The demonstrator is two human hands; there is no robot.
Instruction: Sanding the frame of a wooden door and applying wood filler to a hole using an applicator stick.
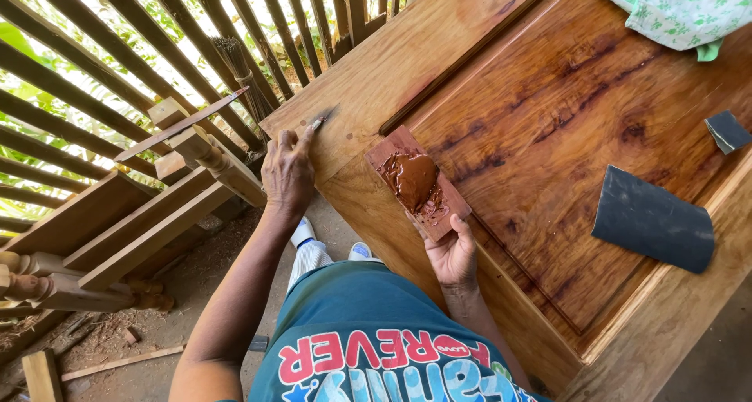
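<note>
My left hand (pixel 288 169) grips a small putty knife (pixel 323 117) and presses its blade on the near edge of a large wooden door panel (pixel 548 135). My right hand (pixel 453 251) holds from below a small flat board (pixel 419 184) loaded with a lump of brown wood filler (pixel 411 179). The board rests over the panel's frame, a short way right of the knife.
A curled sheet of dark sandpaper (pixel 654 220) and a smaller piece (pixel 728 130) lie on the panel at right. A green floral cloth (pixel 681 10) lies at the top right. Wooden slats and turned posts (pixel 117 222) are stacked at left by a slatted fence.
</note>
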